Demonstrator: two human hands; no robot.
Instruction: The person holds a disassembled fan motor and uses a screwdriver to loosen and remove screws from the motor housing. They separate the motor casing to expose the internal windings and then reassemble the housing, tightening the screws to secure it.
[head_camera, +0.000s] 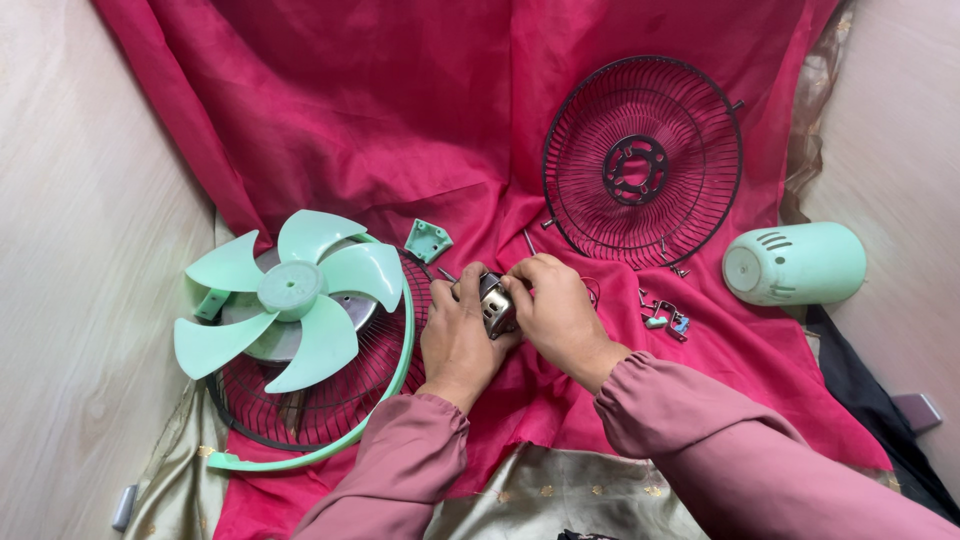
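Pink sleeves at bottom edge; left hand (458, 335) and right hand (555, 305) both clamped on a small metal fan motor (495, 303), held just above the red cloth (400, 120) at centre. Mint fan blade (290, 295) lies on a wire guard (330, 400) left; second guard (640, 160), mint motor cover (795, 263), loose screws (665, 318) right.

bright, even light | soft faint shadows | sharp focus | slight wide-angle edge distortion
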